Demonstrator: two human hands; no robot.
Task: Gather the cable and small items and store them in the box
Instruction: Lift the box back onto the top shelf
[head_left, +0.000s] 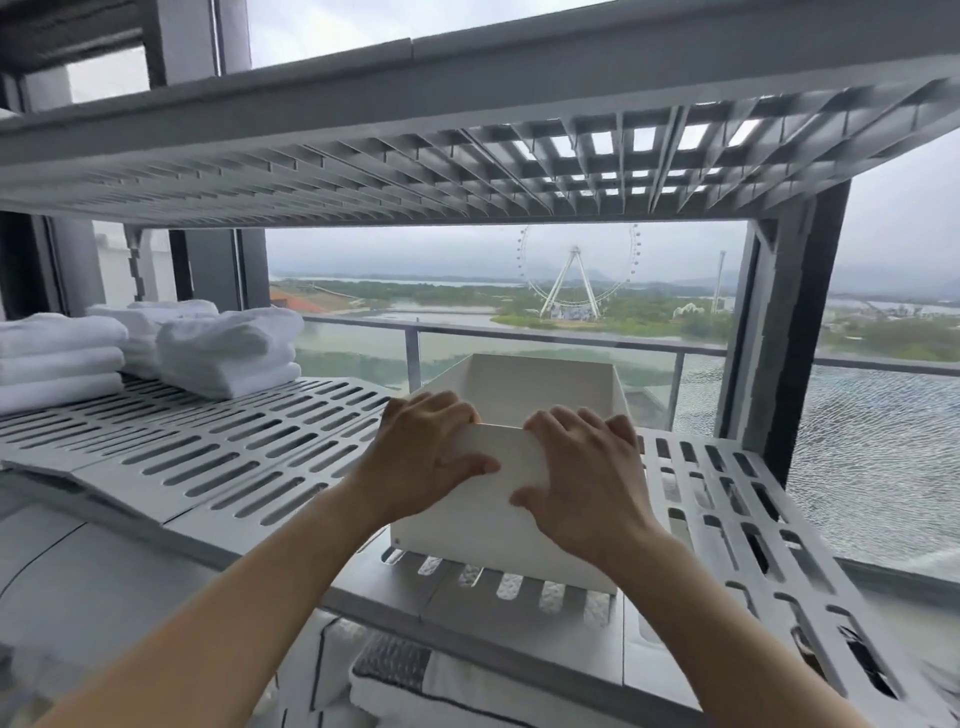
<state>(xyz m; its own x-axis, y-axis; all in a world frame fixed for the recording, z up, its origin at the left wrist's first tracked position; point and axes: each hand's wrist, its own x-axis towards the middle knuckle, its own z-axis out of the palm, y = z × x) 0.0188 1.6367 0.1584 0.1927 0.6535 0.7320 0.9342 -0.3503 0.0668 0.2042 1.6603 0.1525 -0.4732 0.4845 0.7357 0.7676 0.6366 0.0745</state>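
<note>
rack: we see a big grey rack (218, 457) with holes in its shelves. it stands by a window, and a big wheel shows far outside.
top shelf: another grey shelf (415, 171) hangs over our hands like a roof.
towels: white folded towels (218, 348) sit in piles on the left of the shelf, well apart from the box.
box: the white box (540, 379) sits on the right part of the shelf, with its near edge close to the front of the shelf. its top is open. we cannot see down to the bottom, so we cannot tell what is inside.
left hand: our left hand (426, 457) holds the near wall of the box. the fingers (441, 410) curl over the top edge, close together, and the thumb presses on the front.
right hand: our right hand (582, 478) holds the same wall just beside the left one. its fingers hook over the edge too, a little spread, with the thumb on the front.
cable and small items: we do not see any cable or small things here.
how far along: we think the box is only being moved on the shelf. we cannot tell if the things are packed already or if we have yet to gather them.
</note>
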